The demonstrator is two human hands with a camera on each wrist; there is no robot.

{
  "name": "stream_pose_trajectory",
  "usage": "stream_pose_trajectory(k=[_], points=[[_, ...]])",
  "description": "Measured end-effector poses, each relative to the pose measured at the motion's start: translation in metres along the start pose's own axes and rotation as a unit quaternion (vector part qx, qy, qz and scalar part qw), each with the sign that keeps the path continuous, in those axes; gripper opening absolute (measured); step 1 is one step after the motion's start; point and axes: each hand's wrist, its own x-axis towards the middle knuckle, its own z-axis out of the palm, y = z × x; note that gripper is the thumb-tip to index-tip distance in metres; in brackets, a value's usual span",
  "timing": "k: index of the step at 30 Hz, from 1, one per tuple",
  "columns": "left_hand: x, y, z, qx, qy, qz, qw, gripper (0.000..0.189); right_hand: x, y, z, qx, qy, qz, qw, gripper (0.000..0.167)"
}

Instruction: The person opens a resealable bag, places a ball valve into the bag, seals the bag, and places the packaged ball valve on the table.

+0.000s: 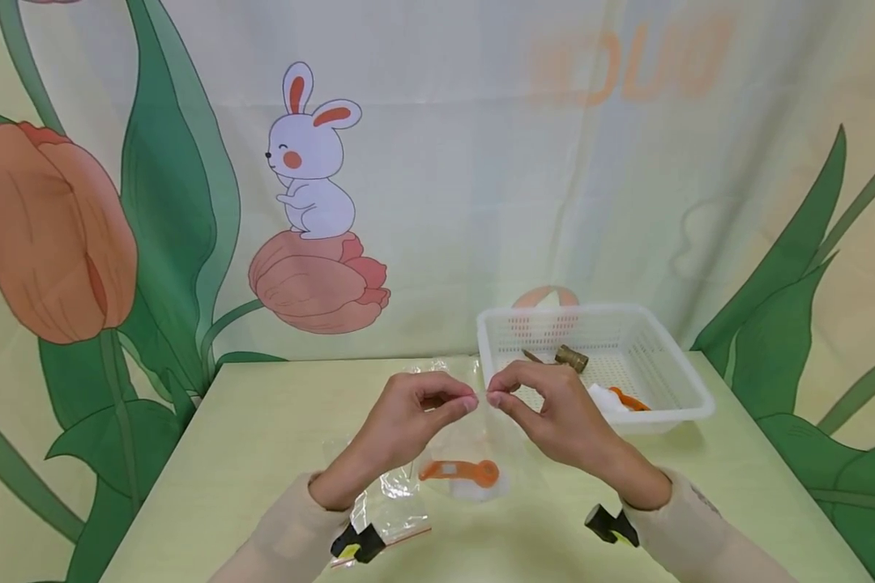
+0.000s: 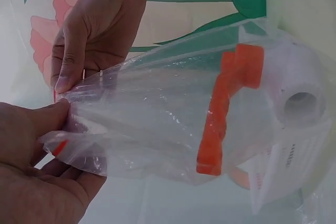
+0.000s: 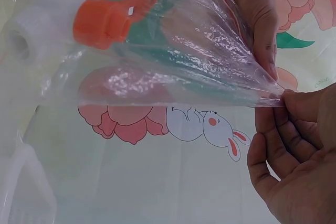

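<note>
My left hand [image 1: 416,411] and right hand [image 1: 557,414] are raised close together, pinching opposite ends of the mouth of a clear zip bag [image 2: 147,114]. A red strip shows along that mouth. The bag hangs down between the hands. Low in it are an orange lever handle [image 2: 212,124] and a white plastic pipe fitting [image 2: 294,77] with a round opening. In the head view the handle [image 1: 459,471] lies below the hands, over the white fitting [image 1: 477,490]. A white printed label [image 2: 278,166] shows beside the fitting in the left wrist view.
A white perforated basket [image 1: 674,372] stands at the back right of the table [image 1: 241,453]. In it are a brown cylindrical piece [image 1: 572,359] and a white piece [image 1: 605,398] with an orange part [image 1: 629,400]. Another clear bag [image 1: 394,514] lies below my left hand. A printed curtain [image 1: 437,162] hangs behind.
</note>
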Motion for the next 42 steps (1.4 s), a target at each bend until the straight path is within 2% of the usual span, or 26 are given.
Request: stream_pose_trajectory(k=[6, 10, 13, 16, 20, 24, 31, 37, 42], points=[[-0.0027, -0.0002, 0.0026, 0.042, 0.023, 0.078, 0.9958, 0.006, -0.002, -0.0013, -0.0005, -0.003, -0.004, 0.012, 0.9999, 0.014], [-0.004, -0.0004, 0.0044, 0.095, 0.038, 0.138, 0.9852, 0.007, -0.0027, -0.0023, -0.0002, -0.006, -0.001, 0.016, 0.9999, 0.008], [-0.004, 0.0005, 0.0052, 0.124, 0.045, 0.158, 0.9786, 0.006, -0.0031, -0.0025, 0.0002, -0.011, 0.009, 0.006, 0.9999, 0.009], [-0.0037, 0.0006, 0.0057, 0.119, 0.048, 0.151, 0.9802, 0.006, -0.0029, -0.0031, 0.0004, -0.014, 0.018, -0.006, 0.9997, 0.014], [-0.0038, 0.0005, 0.0063, 0.111, 0.052, 0.147, 0.9816, 0.006, -0.0022, -0.004, 0.0001, -0.016, 0.015, -0.005, 0.9998, 0.013], [-0.0047, 0.0025, 0.0062, 0.121, 0.054, 0.149, 0.9799, 0.005, -0.0027, -0.0037, -0.0006, -0.021, 0.014, 0.001, 0.9997, 0.012], [-0.0062, 0.0027, 0.0017, 0.117, 0.056, 0.121, 0.9842, 0.002, -0.0041, -0.003, -0.0064, -0.03, 0.033, 0.011, 0.999, 0.014], [-0.0052, 0.0018, 0.0005, 0.104, 0.052, 0.102, 0.988, 0.003, -0.0046, -0.0027, -0.0092, -0.028, 0.031, 0.017, 0.999, 0.013], [-0.0046, 0.002, 0.0015, 0.114, 0.044, 0.109, 0.9866, 0.005, -0.0057, -0.0023, -0.0095, -0.03, 0.029, 0.021, 0.9989, 0.013]])
